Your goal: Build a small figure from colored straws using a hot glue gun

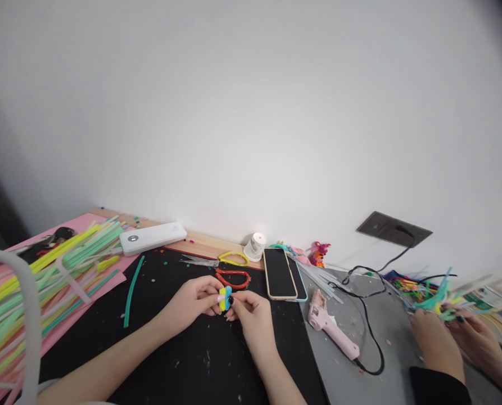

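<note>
A small yellow-and-blue piece (222, 305), perhaps bent from fuzzy stems, is pinched between the fingertips of both hands over the black mat (183, 349). My left hand (195, 299) grips it from the left, and my right hand (254, 316) from the right, with a dark nail against its blue side. The fingers cover much of its shape. Just beyond the hands lie scissors (208, 262) with one yellow and one red handle loop. A single teal fuzzy stem (133, 292) rests on the mat to the left.
Bundled coloured stems (82, 259) lie on pink paper at left, near a white device (153, 238). A paper cup (255, 247), phone (280, 274) and corded pink glue gun (333, 329) stand behind and right. Another person's hands (438, 340) hold stems at far right.
</note>
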`<state>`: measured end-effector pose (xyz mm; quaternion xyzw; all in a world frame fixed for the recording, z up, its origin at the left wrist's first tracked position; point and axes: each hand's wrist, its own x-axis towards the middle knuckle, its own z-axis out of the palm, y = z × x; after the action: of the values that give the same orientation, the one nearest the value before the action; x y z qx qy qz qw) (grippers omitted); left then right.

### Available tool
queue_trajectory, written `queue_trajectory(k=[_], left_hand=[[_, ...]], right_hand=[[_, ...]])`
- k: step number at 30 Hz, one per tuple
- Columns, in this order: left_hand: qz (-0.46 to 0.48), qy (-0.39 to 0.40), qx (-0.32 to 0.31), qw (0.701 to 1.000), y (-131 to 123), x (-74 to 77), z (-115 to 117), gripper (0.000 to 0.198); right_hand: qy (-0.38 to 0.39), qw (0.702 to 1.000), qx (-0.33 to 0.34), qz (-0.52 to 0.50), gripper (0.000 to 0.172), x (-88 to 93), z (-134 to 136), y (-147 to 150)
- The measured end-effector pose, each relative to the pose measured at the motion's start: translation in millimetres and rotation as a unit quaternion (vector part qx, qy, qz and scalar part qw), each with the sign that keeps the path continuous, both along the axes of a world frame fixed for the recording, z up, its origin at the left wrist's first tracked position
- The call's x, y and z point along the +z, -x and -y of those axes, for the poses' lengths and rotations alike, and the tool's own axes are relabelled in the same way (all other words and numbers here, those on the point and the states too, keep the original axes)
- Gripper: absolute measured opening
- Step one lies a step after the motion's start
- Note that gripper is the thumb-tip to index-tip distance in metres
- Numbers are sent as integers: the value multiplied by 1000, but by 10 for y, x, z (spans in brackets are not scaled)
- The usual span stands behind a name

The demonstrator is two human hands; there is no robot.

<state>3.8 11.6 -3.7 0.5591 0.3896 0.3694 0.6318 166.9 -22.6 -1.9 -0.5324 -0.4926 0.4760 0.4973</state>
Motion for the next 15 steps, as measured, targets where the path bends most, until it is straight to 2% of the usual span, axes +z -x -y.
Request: queue_trajectory(k=[8,15], left_hand=[[13,20,2,1000,3,-26,-6,36],[-14,-24,-22,999,3,-24,-9,27]], right_hand=[[-92,989,9,113,19,23,13,-26],[-112,977,21,182,25,15,9,-20]])
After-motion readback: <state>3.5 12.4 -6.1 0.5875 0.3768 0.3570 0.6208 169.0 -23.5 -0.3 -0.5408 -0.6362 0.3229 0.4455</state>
